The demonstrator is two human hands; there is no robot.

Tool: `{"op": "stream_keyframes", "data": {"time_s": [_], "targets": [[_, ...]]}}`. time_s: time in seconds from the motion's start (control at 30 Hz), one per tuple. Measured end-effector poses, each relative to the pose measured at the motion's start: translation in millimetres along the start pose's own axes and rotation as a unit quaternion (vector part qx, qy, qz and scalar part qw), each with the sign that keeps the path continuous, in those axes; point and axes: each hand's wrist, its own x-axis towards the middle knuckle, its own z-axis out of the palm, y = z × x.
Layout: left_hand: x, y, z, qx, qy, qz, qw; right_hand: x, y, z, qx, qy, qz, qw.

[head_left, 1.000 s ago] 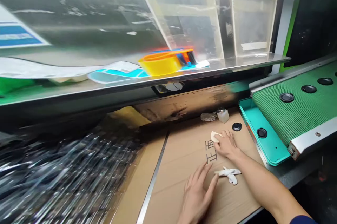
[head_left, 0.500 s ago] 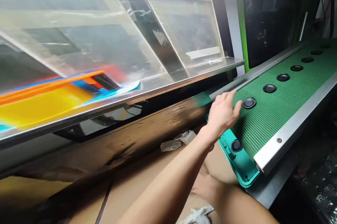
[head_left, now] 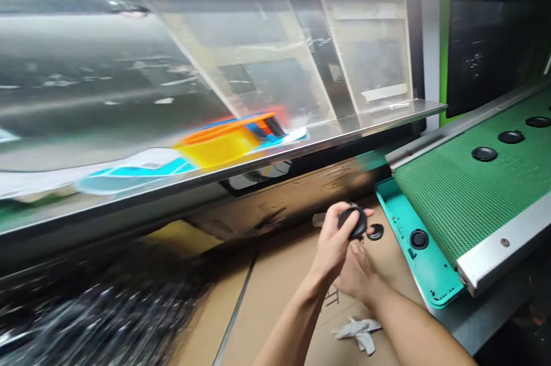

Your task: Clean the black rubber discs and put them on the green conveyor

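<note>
one black disc (head_left: 359,224): being grasped in the grip of the left hand (head_left: 332,245), above the cardboard (head_left: 279,285). one right hand (head_left: 356,271): showing just below the left, its grip partly hiding; whether it is holding anything cannot be told. second disc (head_left: 377,232): lying on the cardboard, just right of the held one. third disc (head_left: 419,239): resting in the teal tray (head_left: 441,285). several further discs (head_left: 484,154): lying spaced along the green belt (head_left: 451,199). one crumpled white cloth (head_left: 364,328): lying on the cardboard.
</note>
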Motion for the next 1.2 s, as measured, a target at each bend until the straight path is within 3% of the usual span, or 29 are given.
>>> {"op": "stream_keyframes", "data": {"time_s": [0.07,0.13,0.23,0.37,0.47,0.57,0.63,0.8,0.93,1.07,1.2], "targets": [[-26.9,-26.3,-62.0,-0.056,0.106,-0.056,0.991,2.5,0.5,4.4,-0.03,-0.014,0.011,0.999],[-47.8,-57.3,-108.7,-0.129,0.184,-0.092,0.97,3.7,1.3,2.9,-0.033,-0.01,0.019,0.999],[-64.4,-97.1,-141.5,-0.257,0.217,-0.118,0.934,4.2,-3.5,-4.9,0.04,0.061,0.056,0.996],[-62.4,-120.3,-141.1,-0.362,0.176,-0.086,0.911,-3.6,-24.6,-4.8,0.131,0.114,0.037,0.984],[-59.1,-123.6,-138.6,-0.413,0.128,-0.085,0.898,-17.5,-40.0,9.4,0.089,0.1,0.006,0.991],[-60.1,-125.0,-141.8,-0.438,0.096,-0.119,0.886,-26.7,-46.3,22.2,0.017,0.076,-0.07,0.995],[-60.7,-125.7,-143.7,-0.437,0.1,-0.137,0.883,-25.1,-44.8,23.7,-0.022,0.067,-0.106,0.992],[-57.5,-127.3,-141.8,-0.41,0.124,-0.127,0.895,-13.2,-35.4,16.5,-0.083,0.093,-0.065,0.99],[-56.9,-129.8,-142.9,-0.42,0.132,-0.131,0.888,-15.9,-34.4,16.9,-0.092,0.059,-0.116,0.987],[-58.4,-130.8,-144.9,-0.399,0.132,-0.111,0.901,-15.2,-32.2,18.5,-0.112,0.101,-0.064,0.986],[-58.3,-128.4,-144.0,-0.391,0.136,-0.124,0.902,-15.7,-30.7,19.8,-0.112,0.072,-0.118,0.984]]}}
